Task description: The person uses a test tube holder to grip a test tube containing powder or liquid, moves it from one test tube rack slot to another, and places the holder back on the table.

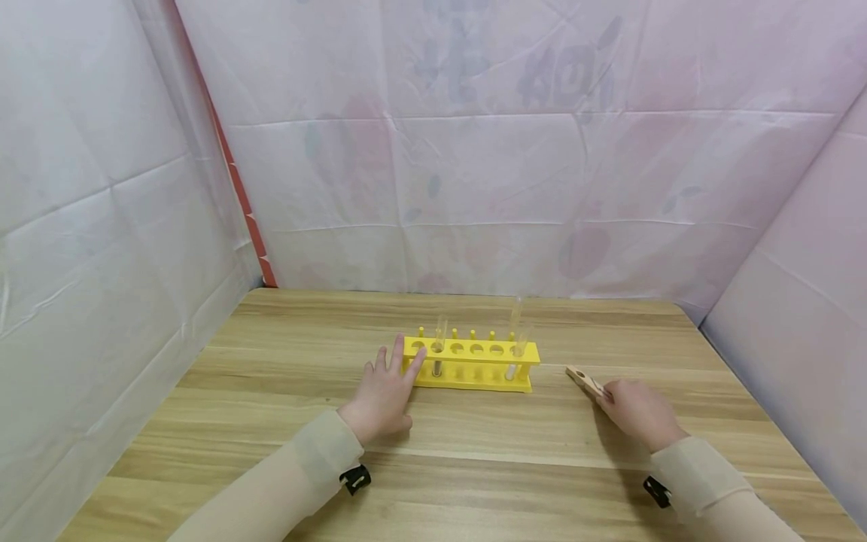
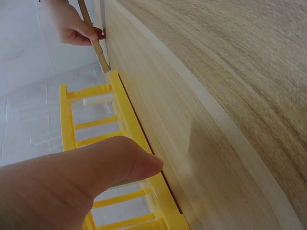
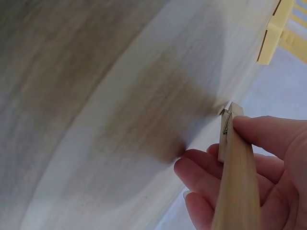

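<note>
A yellow test tube rack (image 1: pixel 467 357) stands on the wooden table in the head view. My left hand (image 1: pixel 382 395) is at its left end, fingers stretched out and spread over the top bar, thumb (image 2: pixel 129 160) straight in front of the rack. One test tube (image 1: pixel 437 369) with dark contents sits in the second hole from the left. Another tube (image 1: pixel 511 371), with white contents, is at the right end, and a clear tube (image 1: pixel 516 312) rises behind it over the pegs. Right of the rack, my right hand (image 1: pixel 640 412) grips a wooden test tube clamp (image 3: pixel 237 177), its jaw end pointing toward the rack.
The wooden tabletop (image 1: pixel 474 482) extends in front of the rack and to both sides. Pale sheets (image 1: pixel 474 173) hang behind the table and along both sides. A red strip (image 1: pixel 237 181) runs down the back left corner.
</note>
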Demonstrator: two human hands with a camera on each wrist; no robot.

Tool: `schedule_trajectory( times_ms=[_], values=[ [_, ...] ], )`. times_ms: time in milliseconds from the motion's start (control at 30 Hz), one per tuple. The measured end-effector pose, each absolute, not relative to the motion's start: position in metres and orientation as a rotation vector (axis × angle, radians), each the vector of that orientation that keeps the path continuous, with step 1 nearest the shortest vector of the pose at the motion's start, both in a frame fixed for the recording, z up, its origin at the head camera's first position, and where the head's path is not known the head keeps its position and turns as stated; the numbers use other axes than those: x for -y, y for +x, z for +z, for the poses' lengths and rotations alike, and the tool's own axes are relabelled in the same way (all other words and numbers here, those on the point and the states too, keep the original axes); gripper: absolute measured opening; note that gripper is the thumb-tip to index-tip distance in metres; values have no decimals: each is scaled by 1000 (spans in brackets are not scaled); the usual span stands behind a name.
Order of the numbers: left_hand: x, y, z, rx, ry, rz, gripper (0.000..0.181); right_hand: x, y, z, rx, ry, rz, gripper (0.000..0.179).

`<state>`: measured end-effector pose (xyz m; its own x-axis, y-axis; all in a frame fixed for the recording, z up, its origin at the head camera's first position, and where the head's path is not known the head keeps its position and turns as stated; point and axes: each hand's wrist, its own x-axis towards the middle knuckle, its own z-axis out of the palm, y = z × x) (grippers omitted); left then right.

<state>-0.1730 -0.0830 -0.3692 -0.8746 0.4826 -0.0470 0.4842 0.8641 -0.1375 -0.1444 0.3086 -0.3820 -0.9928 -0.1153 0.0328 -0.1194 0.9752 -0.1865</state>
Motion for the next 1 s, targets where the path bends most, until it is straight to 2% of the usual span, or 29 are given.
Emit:
schedule_trajectory(
  times_ms=[367,767,1000],
  values=[
    [85,-173,-371,-3028,784,-230,109,-300,-146,-381,3191,95,276,29],
    [84,-174,-370,-3035,771,-226,107,-294,-153,-381,3175,184,77,25],
    [86,-166,-374,-3020,777,-262,107,-289,-149,-387,3254,130,83,22]
  ],
)
